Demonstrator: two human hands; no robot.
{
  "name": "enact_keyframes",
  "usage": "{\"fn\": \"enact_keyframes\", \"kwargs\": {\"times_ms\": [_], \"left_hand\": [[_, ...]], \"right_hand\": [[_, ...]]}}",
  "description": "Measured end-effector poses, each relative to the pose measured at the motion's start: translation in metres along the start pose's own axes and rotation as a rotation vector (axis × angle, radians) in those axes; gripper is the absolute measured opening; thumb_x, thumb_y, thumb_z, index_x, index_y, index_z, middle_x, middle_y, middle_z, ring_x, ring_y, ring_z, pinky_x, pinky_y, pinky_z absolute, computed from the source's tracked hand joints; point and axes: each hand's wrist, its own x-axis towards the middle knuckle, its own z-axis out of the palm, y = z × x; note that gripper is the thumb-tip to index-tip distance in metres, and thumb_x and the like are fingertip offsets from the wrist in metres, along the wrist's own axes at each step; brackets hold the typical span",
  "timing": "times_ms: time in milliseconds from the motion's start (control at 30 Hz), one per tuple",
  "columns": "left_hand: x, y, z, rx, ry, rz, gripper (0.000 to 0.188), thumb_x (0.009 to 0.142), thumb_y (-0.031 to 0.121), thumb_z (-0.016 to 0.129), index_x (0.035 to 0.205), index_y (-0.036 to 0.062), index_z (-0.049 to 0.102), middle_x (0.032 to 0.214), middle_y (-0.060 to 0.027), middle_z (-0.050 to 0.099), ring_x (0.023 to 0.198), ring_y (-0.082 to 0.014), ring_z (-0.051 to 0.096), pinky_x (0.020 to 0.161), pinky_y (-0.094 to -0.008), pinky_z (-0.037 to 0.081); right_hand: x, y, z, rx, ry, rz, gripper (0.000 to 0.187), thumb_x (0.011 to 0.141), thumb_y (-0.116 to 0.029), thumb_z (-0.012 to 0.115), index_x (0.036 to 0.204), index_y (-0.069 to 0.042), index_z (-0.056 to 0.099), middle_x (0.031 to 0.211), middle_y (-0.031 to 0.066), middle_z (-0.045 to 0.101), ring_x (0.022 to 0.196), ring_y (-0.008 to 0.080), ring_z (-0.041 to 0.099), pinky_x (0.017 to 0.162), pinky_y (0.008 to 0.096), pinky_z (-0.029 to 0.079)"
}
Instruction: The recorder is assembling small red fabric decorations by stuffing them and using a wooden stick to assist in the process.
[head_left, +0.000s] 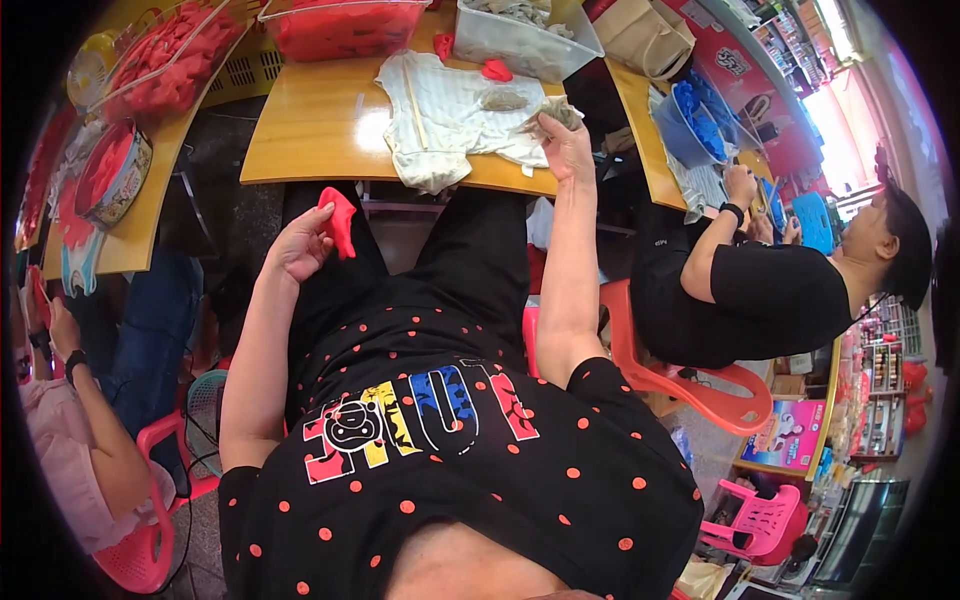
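I see left hand (303,248) pinching red cloth (342,224), right hand (568,152) gripping grey cloth (564,112); white cloth (440,112) spread, likely shielding table (305,120).

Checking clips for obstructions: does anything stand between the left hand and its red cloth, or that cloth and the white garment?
Nothing separates the left hand from the red cloth. Between that and the white garment, I see only the table's near edge.

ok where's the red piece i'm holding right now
In the head view, the red piece hangs from your left hand, left of centre, just below the table edge in the picture, down and left of the white cloth.
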Motion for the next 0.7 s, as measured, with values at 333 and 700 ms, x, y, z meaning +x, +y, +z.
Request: {"fn": "enact_keyframes", "kwargs": {"times_ms": [333,700], "left_hand": [[0.001,0.001,-0.001,-0.001,0.039,-0.018,0.013,0.084,0.022,0.067,0.092,0.0160,0.058,0.078,0.0041,0.064,0.061,-0.0043,0.059,0.048,-0.0155,0.045],[0.000,0.000,-0.001,-0.014,0.015,0.001,0.013,0.085,0.021,0.067,0.093,0.0152,0.059,0.078,0.0035,0.064,0.061,-0.0048,0.059,0.048,-0.0161,0.046]], "right_hand": [[0.002,0.003,0.000,-0.080,0.109,0.192,0.019,0.079,-0.006,0.070,0.096,-0.003,0.061,0.092,0.0076,0.065,0.079,0.0174,0.064,0.071,0.0327,0.053],[0.011,0.018,-0.014,-0.420,0.293,0.236,0.022,0.079,-0.019,0.073,0.086,0.000,0.063,0.078,0.0047,0.064,0.065,0.0132,0.062,0.057,0.0282,0.049]]}}
